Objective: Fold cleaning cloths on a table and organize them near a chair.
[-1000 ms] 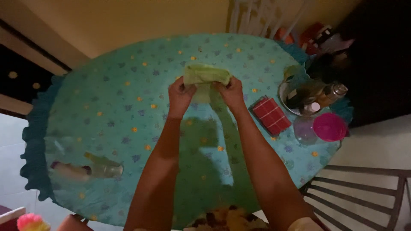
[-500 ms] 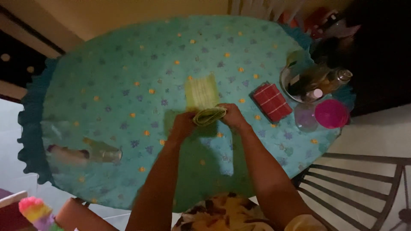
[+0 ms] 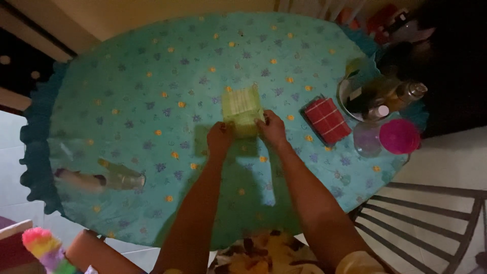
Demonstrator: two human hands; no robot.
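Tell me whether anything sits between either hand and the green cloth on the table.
Nothing visible does. The left hand and the right hand both rest at the near edge of the folded green cloth, touching it. The red checked pad lies apart to the right on the tablecloth, clear of the hands.

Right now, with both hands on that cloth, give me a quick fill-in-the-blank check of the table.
1. Both hands, left hand and right hand, press on a folded ____ cloth.
2. The red pad lies to the ____ of the cloth.
3. The pink lid sits near the table's ____ edge.
4. The bottle near the left edge lies on its ____.

Missing words: green; right; right; side
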